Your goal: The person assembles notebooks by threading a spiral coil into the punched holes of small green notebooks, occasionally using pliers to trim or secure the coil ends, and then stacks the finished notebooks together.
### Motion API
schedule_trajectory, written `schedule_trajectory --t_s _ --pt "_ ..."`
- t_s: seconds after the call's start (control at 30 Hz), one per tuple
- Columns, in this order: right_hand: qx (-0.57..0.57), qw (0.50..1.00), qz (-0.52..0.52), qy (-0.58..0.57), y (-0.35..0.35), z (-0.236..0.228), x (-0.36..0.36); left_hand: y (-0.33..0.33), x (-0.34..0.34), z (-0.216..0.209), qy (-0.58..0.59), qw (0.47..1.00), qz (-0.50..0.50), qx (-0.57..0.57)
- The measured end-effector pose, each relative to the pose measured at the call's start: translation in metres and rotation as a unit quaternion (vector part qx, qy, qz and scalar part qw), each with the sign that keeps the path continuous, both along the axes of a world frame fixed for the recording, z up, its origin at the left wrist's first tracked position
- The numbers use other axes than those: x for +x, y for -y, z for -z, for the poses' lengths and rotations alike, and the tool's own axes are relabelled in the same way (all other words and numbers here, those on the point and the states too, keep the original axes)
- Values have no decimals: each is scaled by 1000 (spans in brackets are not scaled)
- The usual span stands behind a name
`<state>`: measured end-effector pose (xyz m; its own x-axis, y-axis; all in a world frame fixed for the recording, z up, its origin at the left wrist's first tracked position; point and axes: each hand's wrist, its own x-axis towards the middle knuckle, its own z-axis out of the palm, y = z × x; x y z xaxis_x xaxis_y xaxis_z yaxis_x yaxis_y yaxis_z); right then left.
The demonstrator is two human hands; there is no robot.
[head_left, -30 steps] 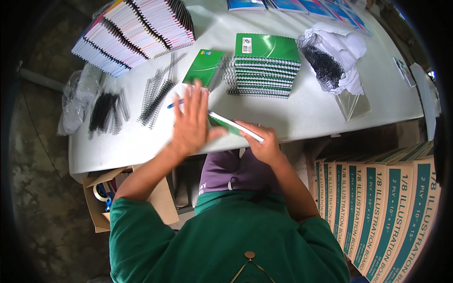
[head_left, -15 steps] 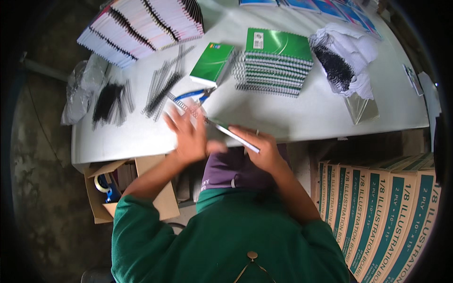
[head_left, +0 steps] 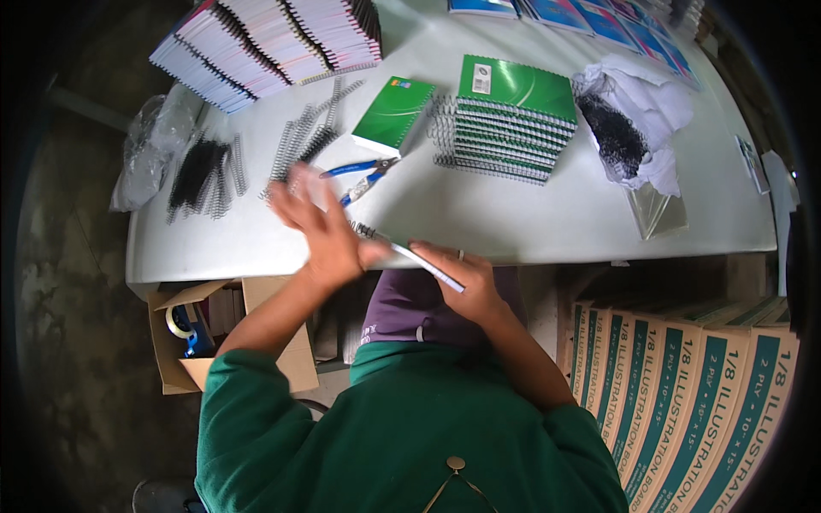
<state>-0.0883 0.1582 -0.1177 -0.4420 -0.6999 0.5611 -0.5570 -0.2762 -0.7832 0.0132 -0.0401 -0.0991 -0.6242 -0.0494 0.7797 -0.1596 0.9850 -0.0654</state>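
My right hand grips a thin notebook, seen almost edge-on, over the table's front edge. A dark spiral coil sticks out of the notebook's far left end. Beside that coil, my left hand is open with its fingers spread and blurred by motion; it hides part of the area behind it. Just beyond lie blue-handled pliers. A green notebook rests behind the pliers, and a stack of green spiral-bound notebooks stands to its right.
Loose coils and a dark bunch of coils lie at left, near a plastic bag. Spiral-bound books stand at the back. White cloth holds small black bits. Cartons stand lower right; an open box sits lower left.
My left hand has swung slightly left along the coil, and less of the coil shows now. My right hand still holds the notebook in nearly the same place.
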Motion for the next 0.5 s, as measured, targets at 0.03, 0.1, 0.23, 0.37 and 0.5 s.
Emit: schedule_trajectory --t_s 0.03,0.1,0.23,0.37,0.5 --pt "-16 999 -6 -29 6 -4 -1 -3 0 -1 38 998 10 48" --pt "-11 1000 1 -24 10 -5 3 -19 8 20 104 984 29 144" --pt "-26 998 30 -39 10 -7 -7 -21 20 24 101 986 85 -98" --pt "-10 1000 1 5 12 -6 3 -7 -11 2 -22 997 4 67" --pt "-9 999 32 29 9 3 -3 -39 43 77 261 946 111 -160"
